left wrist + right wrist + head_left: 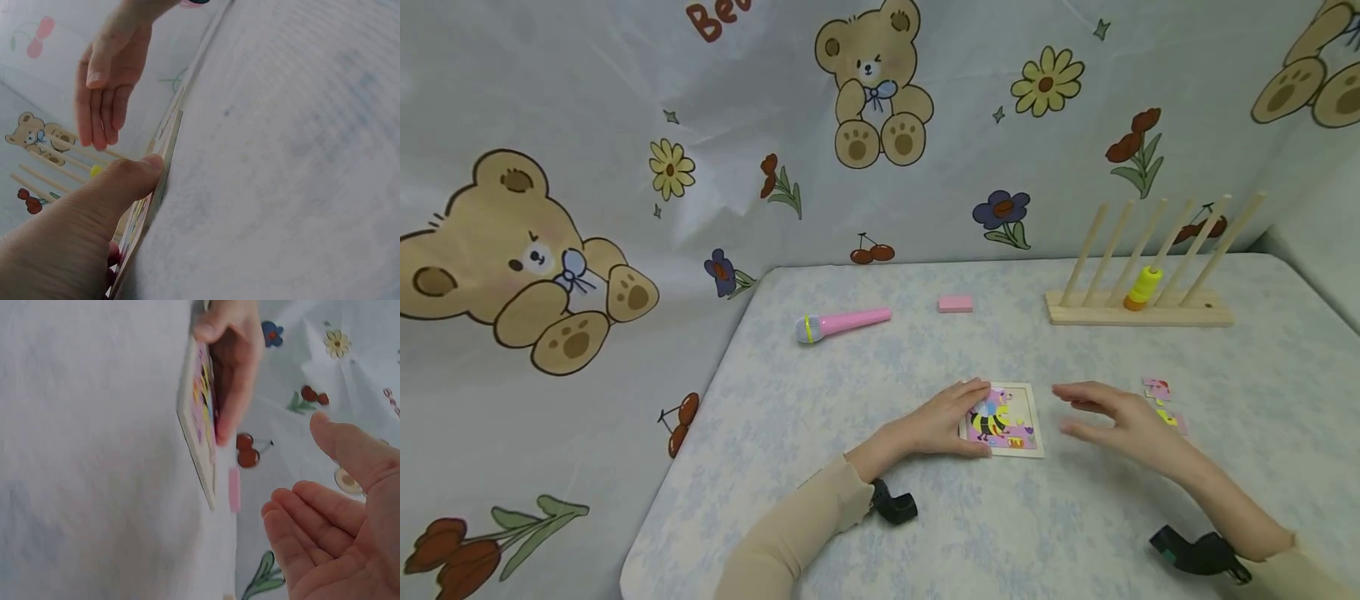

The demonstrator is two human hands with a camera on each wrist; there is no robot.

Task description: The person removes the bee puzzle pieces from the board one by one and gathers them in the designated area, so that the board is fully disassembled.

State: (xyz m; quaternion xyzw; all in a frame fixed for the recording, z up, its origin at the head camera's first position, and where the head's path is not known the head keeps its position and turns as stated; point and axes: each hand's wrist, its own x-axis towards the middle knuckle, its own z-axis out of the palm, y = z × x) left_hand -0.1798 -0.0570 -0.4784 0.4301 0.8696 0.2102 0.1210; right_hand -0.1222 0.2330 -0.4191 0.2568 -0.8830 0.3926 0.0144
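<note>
A small framed jigsaw puzzle [1000,421] with a bee picture on pink lies on the table, its upper right part showing bare board. My left hand [942,421] grips it from the left, thumb along the near edge and fingers over the far left corner. In the left wrist view the thumb presses on the rim of the puzzle [164,169]. To the right of the puzzle, my right hand [1123,423] is held apart from it, fingers extended and nothing in them. Two loose puzzle pieces [1157,389] lie just beyond that hand, one partly hidden by it.
A pink toy microphone [850,322] and a pink block [956,304] lie farther back on the table. At the back right stands a wooden peg rack [1138,312] with yellow and orange beads [1142,287] on one peg. A printed cloth [737,125] hangs behind the table.
</note>
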